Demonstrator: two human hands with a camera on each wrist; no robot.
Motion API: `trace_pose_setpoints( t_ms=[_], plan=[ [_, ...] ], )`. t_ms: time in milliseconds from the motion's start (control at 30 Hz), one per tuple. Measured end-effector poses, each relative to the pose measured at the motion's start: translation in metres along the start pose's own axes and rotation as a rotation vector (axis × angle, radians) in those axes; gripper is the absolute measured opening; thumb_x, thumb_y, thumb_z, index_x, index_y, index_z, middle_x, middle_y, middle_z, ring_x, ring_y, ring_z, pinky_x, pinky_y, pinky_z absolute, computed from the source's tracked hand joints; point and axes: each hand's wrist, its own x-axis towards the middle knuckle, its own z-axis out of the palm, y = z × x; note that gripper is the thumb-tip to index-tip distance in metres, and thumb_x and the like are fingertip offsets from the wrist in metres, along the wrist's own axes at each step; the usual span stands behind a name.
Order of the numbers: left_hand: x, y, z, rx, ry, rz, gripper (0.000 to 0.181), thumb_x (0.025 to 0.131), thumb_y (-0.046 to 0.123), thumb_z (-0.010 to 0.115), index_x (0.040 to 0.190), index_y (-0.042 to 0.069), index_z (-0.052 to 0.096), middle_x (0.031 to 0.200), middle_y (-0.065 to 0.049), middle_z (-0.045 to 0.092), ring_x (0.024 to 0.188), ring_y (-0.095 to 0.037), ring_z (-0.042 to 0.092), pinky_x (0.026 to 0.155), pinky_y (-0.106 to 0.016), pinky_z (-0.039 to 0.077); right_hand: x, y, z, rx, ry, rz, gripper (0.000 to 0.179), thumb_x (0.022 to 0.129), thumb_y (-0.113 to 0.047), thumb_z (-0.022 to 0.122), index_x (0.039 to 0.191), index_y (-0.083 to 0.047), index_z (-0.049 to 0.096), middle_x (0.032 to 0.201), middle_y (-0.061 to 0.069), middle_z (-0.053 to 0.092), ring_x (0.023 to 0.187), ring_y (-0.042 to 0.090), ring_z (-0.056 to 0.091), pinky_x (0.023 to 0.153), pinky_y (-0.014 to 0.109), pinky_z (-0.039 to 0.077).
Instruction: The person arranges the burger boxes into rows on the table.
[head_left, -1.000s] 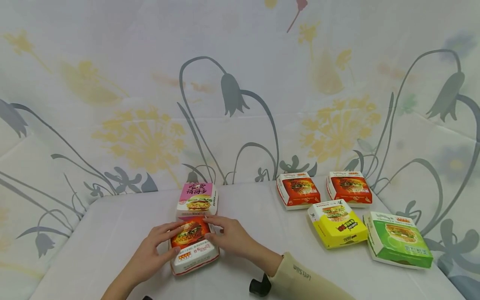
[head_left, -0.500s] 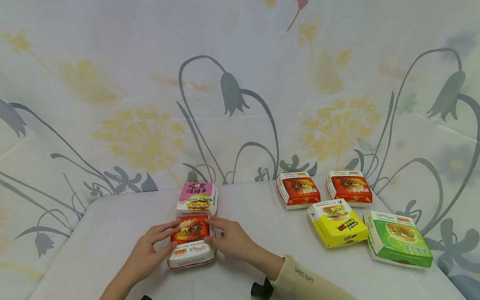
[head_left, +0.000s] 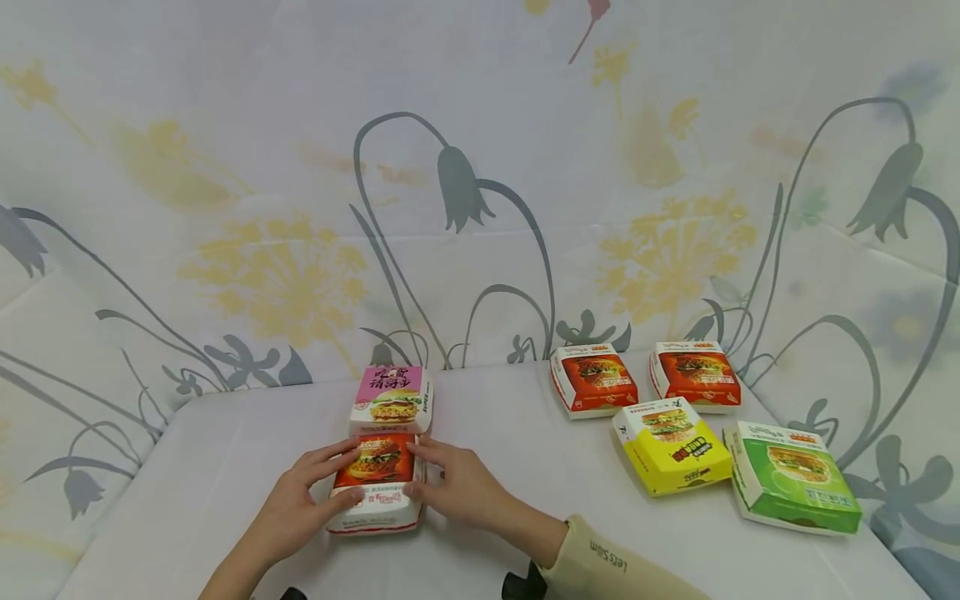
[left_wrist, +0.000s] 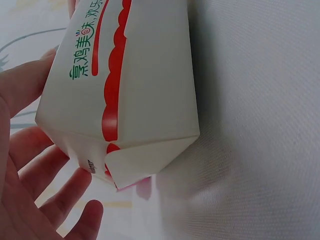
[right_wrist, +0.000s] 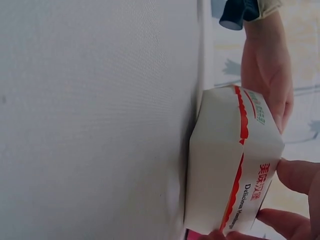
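A red-and-white burger box (head_left: 387, 468) lies on the white cloth at the left of the head view, its printed top up. My left hand (head_left: 296, 506) holds its left side, the thumb on the near part of the lid. On the right side, my right hand (head_left: 467, 487) holds it with thumb and fingers. Directly behind stands a pink-and-white burger box (head_left: 391, 408), its front edge close against the red one; whether they touch I cannot tell. Both wrist views show the held box's white side (left_wrist: 160, 75) resting on the cloth.
At the right lie two red burger boxes, one nearer the middle (head_left: 596, 383) and one further right (head_left: 696, 379). In front of them are a yellow box (head_left: 675, 450) and a green box (head_left: 798, 483). A flower-printed curtain (head_left: 480, 250) hangs behind the table.
The held red-and-white box has shifted slightly left and turned a little, now lying straighter behind-to-front with the pink box. Both hands have stayed on it.
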Motion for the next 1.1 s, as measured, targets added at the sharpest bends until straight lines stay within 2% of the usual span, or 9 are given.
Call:
trace_pose_setpoints(
  t_ms=[233,433,867,1100],
  plan=[
    [0.001,-0.003,0.001,0.008,0.014,0.008,0.053,0.085,0.036,0.079,0.130,0.011,0.068,0.142,-0.006,0.056,0.130,-0.037,0.047,0.097,-0.066,0.042,0.000,0.001,0.005,-0.032,0.026,-0.013,0.058,0.092,-0.041,0.071,0.143,-0.016,0.057,0.150,0.004,0.047,0.136,0.024,0.046,0.108,0.046,0.040],
    [0.001,-0.006,0.003,-0.019,0.025,-0.008,0.052,0.084,0.035,0.080,0.129,0.010,0.069,0.143,-0.005,0.055,0.130,-0.036,0.047,0.097,-0.067,0.040,0.001,0.002,0.006,-0.051,0.037,-0.032,0.059,0.092,-0.040,0.072,0.142,-0.014,0.057,0.150,0.003,0.048,0.137,0.023,0.045,0.109,0.046,0.039],
    [0.001,-0.008,0.005,-0.049,0.020,-0.057,0.054,0.084,0.036,0.080,0.130,0.012,0.068,0.143,-0.003,0.055,0.134,-0.037,0.043,0.099,-0.070,0.037,0.001,0.001,0.001,-0.054,0.010,-0.057,0.057,0.092,-0.038,0.072,0.141,-0.014,0.058,0.151,0.002,0.046,0.137,0.022,0.045,0.108,0.044,0.040],
    [0.000,-0.010,0.006,-0.051,0.018,-0.053,0.054,0.083,0.037,0.081,0.129,0.013,0.069,0.142,-0.001,0.056,0.134,-0.035,0.043,0.100,-0.067,0.038,0.000,0.007,-0.005,0.029,0.017,-0.052,0.047,0.092,-0.030,0.073,0.136,-0.015,0.063,0.146,0.002,0.052,0.132,0.021,0.051,0.094,0.037,0.052]
  ],
)
